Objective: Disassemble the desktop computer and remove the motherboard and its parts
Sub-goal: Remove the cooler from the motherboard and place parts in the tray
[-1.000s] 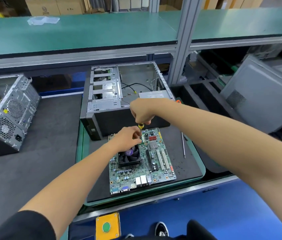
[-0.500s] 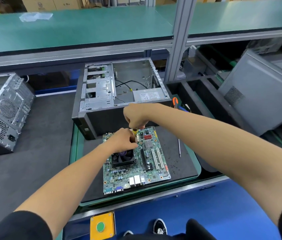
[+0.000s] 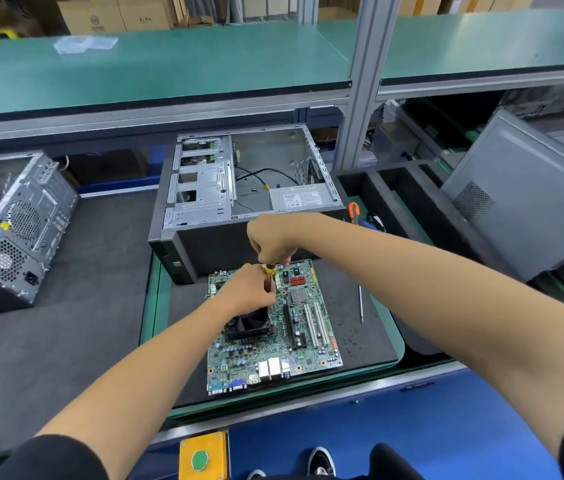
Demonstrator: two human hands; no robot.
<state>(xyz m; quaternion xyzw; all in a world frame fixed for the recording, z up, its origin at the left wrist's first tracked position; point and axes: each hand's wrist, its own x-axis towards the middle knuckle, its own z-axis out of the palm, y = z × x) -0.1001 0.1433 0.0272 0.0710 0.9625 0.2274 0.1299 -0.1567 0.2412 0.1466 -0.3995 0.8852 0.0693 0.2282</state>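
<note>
A: Where's the motherboard (image 3: 294, 327) sitting?

B: Flat on the dark mat (image 3: 370, 337), near side of the bench, just in front of the opened computer case (image 3: 239, 188). Its port block faces the near edge

A: And the hands?

B: Both over the far left part of the board. The right hand (image 3: 270, 242) is curled into a fist round the top of a screwdriver (image 3: 269, 277); a yellow band of the handle shows just under the fist and the dark shaft runs down from there. The left hand (image 3: 247, 291) sits lower, fingers bent in and pinching that shaft

A: So where's the board relative to the fingers?

B: Directly beneath them. The left fingers are just above the far right corner of the black cooler fan (image 3: 247, 325), and the heel of that hand covers the fan's far edge. Whether the tip touches a screw, I can't tell, the hand hides it

A: Anything else on the mat?

B: A thin loose metal rod (image 3: 361, 303) lies right of the board, apart from it. Orange-handled pliers (image 3: 353, 213) rest beyond the mat's far right corner

A: And further out?

B: A second case (image 3: 14, 230) lies on the left, well apart, and a grey side panel (image 3: 530, 199) leans at the right
</note>
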